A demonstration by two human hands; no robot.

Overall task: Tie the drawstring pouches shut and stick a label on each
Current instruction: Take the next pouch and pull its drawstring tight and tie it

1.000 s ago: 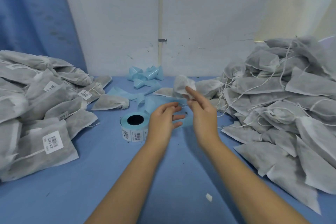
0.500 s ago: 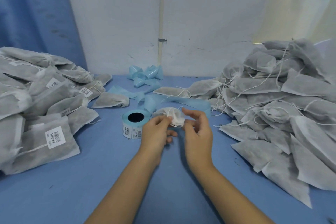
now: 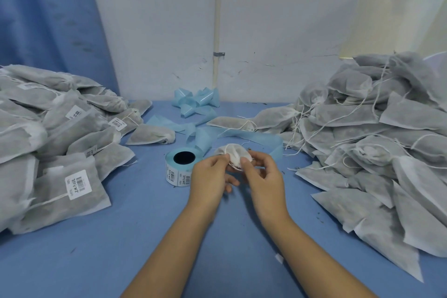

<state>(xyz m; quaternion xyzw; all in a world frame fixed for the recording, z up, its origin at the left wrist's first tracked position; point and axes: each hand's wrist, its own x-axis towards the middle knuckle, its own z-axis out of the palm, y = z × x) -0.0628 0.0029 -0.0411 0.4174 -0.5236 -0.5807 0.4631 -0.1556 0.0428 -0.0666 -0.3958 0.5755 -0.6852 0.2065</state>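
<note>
A small grey-white drawstring pouch (image 3: 233, 154) is held just above the blue table, its gathered mouth facing me. My left hand (image 3: 210, 176) pinches its left side and my right hand (image 3: 263, 178) pinches its right side at the white string. Most of the pouch's body is hidden behind my fingers. A roll of barcode labels (image 3: 179, 169) on blue backing stands just left of my left hand.
A heap of labelled pouches (image 3: 48, 143) fills the left of the blue table (image 3: 121, 237). A bigger heap of pouches with loose strings (image 3: 377, 143) fills the right. Spent blue backing strips (image 3: 196, 104) lie at the back by the white wall.
Both hands brought the pouch down and toward me from the back of the table. It went from held up in the right hand to pinched between both hands near the label roll.
</note>
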